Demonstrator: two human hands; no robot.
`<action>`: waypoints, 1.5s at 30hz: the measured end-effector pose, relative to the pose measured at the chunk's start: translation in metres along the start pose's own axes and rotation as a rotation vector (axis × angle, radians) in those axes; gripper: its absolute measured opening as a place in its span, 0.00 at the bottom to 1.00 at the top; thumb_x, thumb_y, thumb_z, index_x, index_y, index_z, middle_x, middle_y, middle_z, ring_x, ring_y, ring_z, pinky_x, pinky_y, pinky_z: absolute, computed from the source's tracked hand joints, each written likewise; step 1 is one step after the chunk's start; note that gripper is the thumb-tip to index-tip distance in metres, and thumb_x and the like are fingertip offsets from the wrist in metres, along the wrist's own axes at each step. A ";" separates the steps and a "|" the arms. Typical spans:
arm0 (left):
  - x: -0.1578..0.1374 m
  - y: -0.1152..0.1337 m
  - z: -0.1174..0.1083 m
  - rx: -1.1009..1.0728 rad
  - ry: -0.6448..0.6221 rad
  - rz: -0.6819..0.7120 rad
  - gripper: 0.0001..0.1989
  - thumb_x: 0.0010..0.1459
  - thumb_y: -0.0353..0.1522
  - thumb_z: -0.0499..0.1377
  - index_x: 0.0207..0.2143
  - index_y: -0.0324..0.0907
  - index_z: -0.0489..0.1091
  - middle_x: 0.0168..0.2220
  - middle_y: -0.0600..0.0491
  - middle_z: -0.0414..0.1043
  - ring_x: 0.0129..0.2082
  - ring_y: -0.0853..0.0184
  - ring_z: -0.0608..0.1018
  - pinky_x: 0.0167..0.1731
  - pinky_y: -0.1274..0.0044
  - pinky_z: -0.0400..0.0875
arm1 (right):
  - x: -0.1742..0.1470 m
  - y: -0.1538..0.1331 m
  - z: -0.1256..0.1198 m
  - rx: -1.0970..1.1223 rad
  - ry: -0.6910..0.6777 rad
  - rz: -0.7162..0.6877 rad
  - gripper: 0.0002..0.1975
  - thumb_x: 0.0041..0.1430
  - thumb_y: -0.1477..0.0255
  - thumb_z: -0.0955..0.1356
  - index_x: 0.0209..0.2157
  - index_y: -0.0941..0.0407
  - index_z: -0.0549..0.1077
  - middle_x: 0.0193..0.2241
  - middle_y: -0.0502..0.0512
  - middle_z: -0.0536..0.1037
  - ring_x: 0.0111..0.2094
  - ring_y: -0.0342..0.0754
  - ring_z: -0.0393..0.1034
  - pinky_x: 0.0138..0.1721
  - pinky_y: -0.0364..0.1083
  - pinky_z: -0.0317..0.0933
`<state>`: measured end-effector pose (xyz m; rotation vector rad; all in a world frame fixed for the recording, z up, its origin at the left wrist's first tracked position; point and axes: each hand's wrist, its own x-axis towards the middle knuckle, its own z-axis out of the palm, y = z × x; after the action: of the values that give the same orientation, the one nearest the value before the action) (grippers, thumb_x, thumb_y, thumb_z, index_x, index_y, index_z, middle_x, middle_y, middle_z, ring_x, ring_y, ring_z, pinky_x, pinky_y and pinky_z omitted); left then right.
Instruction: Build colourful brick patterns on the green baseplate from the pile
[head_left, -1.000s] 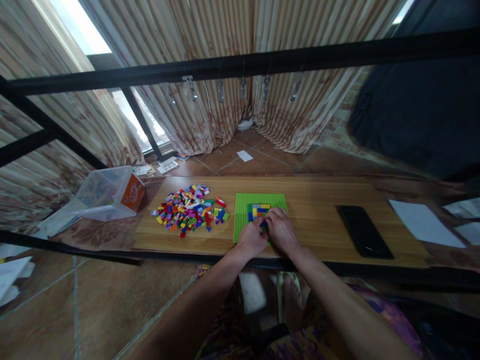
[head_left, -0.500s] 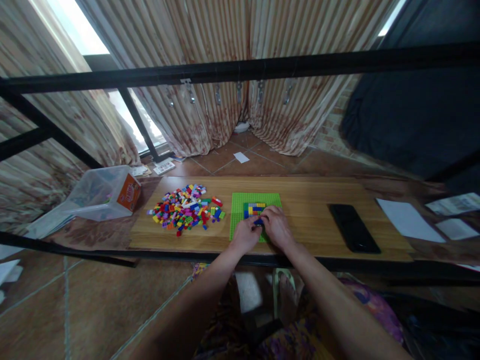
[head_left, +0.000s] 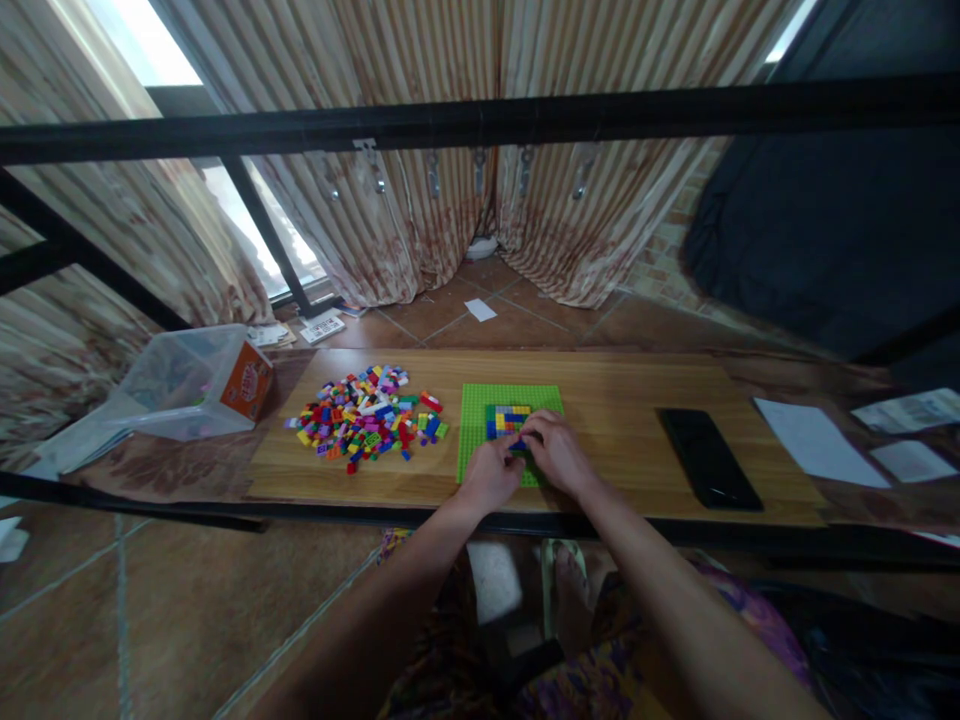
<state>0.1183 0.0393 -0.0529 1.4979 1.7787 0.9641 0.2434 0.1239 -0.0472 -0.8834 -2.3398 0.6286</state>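
A green studded baseplate [head_left: 471, 420] lies on the wooden board, with a small block of blue, yellow, white, orange and green toy bricks [head_left: 512, 412] built on it. My left hand [head_left: 491, 474] reaches in from the near side, its index finger and thumb closed together at the block's near edge. My right hand [head_left: 555, 448] is bent over the right side of the block, fingers pinched. Between the fingertips of both hands shows a blue brick [head_left: 523, 445], partly hidden by them.
Loose coloured bricks [head_left: 367, 415] are heaped on the board's left. Beyond stands a clear plastic box [head_left: 187, 385] with an orange label. A black phone [head_left: 709, 458] and white paper [head_left: 817, 440] lie on the right. A black metal bar [head_left: 480, 122] crosses beyond the board.
My left index finger has stretched further over the block's near edge, and the blue brick shows less between my fingers. My right hand has hardly moved. The view has shifted slightly.
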 end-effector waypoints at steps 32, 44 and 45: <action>-0.004 0.000 -0.001 -0.227 0.086 -0.062 0.16 0.53 0.27 0.55 0.46 0.37 0.68 0.21 0.60 0.63 0.20 0.74 0.65 0.23 0.81 0.58 | 0.001 0.000 -0.009 0.047 -0.044 0.068 0.06 0.56 0.76 0.65 0.29 0.55 0.73 0.35 0.54 0.72 0.41 0.49 0.67 0.46 0.50 0.60; -0.001 -0.003 0.002 -0.221 0.058 -0.022 0.16 0.53 0.27 0.54 0.45 0.39 0.70 0.23 0.58 0.69 0.21 0.73 0.68 0.24 0.80 0.61 | 0.002 -0.001 -0.008 -0.034 -0.068 0.001 0.06 0.58 0.77 0.64 0.29 0.55 0.71 0.34 0.55 0.72 0.41 0.51 0.64 0.45 0.50 0.58; -0.001 -0.003 0.002 -0.215 0.055 -0.021 0.16 0.53 0.27 0.54 0.45 0.39 0.70 0.24 0.58 0.69 0.21 0.73 0.68 0.24 0.80 0.61 | 0.002 -0.001 -0.007 -0.035 -0.064 0.000 0.06 0.58 0.77 0.64 0.29 0.55 0.71 0.34 0.55 0.71 0.41 0.51 0.64 0.44 0.50 0.58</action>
<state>0.1180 0.0380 -0.0565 1.3271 1.6657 1.1572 0.2465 0.1265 -0.0407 -0.8914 -2.4144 0.6268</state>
